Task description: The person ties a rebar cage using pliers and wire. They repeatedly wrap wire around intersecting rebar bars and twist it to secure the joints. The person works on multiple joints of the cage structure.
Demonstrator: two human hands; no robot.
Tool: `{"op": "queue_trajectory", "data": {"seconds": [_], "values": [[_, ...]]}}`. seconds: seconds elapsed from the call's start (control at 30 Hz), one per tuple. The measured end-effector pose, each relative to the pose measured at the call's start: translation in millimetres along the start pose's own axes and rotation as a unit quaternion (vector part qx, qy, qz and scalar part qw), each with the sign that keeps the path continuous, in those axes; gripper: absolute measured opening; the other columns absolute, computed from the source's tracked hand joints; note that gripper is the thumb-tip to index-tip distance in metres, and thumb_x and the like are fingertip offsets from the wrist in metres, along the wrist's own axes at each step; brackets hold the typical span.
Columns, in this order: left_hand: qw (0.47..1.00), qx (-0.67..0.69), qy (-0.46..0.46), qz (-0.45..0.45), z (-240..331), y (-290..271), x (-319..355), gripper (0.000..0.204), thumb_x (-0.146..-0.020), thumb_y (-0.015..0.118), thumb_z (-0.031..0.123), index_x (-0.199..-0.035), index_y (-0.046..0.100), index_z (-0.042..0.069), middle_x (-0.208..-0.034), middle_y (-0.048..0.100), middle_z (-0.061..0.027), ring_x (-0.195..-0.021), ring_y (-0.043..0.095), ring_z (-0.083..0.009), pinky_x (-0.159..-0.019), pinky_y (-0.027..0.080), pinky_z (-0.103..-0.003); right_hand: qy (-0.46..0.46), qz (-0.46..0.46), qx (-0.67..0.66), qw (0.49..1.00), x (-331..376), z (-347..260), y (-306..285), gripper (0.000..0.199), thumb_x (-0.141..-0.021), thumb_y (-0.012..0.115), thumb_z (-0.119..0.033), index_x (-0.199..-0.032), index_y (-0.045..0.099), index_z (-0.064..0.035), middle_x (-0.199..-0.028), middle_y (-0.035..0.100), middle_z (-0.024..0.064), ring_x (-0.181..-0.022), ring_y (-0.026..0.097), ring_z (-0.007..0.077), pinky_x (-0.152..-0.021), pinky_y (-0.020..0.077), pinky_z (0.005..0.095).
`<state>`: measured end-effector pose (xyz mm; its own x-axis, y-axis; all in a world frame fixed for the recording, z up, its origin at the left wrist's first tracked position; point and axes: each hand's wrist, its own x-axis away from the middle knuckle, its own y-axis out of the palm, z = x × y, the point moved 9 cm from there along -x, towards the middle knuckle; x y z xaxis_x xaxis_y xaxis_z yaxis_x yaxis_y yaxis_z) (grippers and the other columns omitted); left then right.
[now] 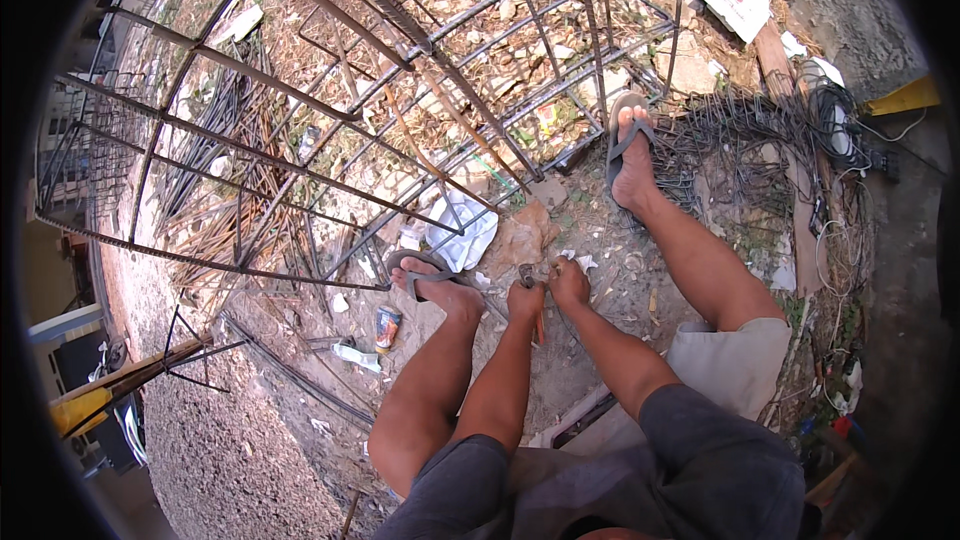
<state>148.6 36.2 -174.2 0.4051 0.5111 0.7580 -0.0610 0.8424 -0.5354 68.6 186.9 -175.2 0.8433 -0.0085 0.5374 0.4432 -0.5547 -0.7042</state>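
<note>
My left hand (524,302) is closed around a pair of pincers with orange handles (541,329). Their dark metal head (527,272) sticks out past my fingers. Close beside it, my right hand (569,283) is closed, its fingers curled together; whatever it holds is too small to make out. Both hands are low over the dirt, between my sandalled feet. A crumpled brown scrap (524,238) lies just beyond them, next to a white plastic sheet (464,230).
A large rebar cage (350,118) spans the ground ahead and to the left. Bundles of thin rods (225,155) lie under it. Dark wire (735,140) is heaped at the right, beside a board (800,205). A can (387,328) lies near my left foot.
</note>
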Motion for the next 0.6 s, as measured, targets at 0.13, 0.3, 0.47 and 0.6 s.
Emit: {"op": "queue_trajectory", "data": {"seconds": [0.13,0.3,0.47,0.6], "values": [[0.998,-0.070,0.003,0.001,11,-13,10,0.054,-0.075,0.073,0.034,-0.114,0.064,-0.003,-0.113,0.067,-0.0263,-0.108,0.065,-0.0397,-0.094,0.050,-0.044,0.017,0.039,-0.025,0.999,-3,-2,-1,0.016,-0.085,0.068,-0.022,-0.095,0.065,-0.0094,-0.103,0.065,0.0153,-0.096,0.064,0.0364,-0.081,0.0510,0.0479],[0.983,-0.091,0.050,0.151,60,-49,37,0.053,-0.078,0.072,0.034,-0.115,0.063,-0.002,-0.114,0.064,-0.0241,-0.112,0.061,-0.0391,-0.096,0.048,-0.045,-0.051,0.026,-0.013,0.998,-6,-10,-4,0.016,-0.086,0.066,-0.022,-0.093,0.063,-0.0078,-0.102,0.065,0.0161,-0.096,0.063,0.0378,-0.081,0.0504,0.0483],[0.959,0.032,0.211,0.186,82,-48,1,0.040,-0.080,0.069,0.022,-0.111,0.062,-0.002,-0.113,0.061,-0.0230,-0.103,0.061,-0.0387,-0.091,0.048,-0.046,-0.032,0.007,0.001,0.999,-11,-28,-11,0.017,-0.089,0.063,-0.023,-0.095,0.063,-0.0070,-0.103,0.064,0.0181,-0.096,0.063,0.0395,-0.082,0.0496,0.0489],[0.910,0.114,0.330,0.224,143,-75,9,0.038,-0.081,0.064,0.011,-0.115,0.060,-0.004,-0.109,0.063,-0.0226,-0.096,0.063,-0.0351,-0.088,0.049,-0.042,-0.065,0.089,-0.094,0.989,-8,-39,-42,0.017,-0.091,0.061,-0.021,-0.098,0.062,-0.0060,-0.103,0.065,0.0205,-0.095,0.064,0.0413,-0.081,0.0494,0.0490]]}}
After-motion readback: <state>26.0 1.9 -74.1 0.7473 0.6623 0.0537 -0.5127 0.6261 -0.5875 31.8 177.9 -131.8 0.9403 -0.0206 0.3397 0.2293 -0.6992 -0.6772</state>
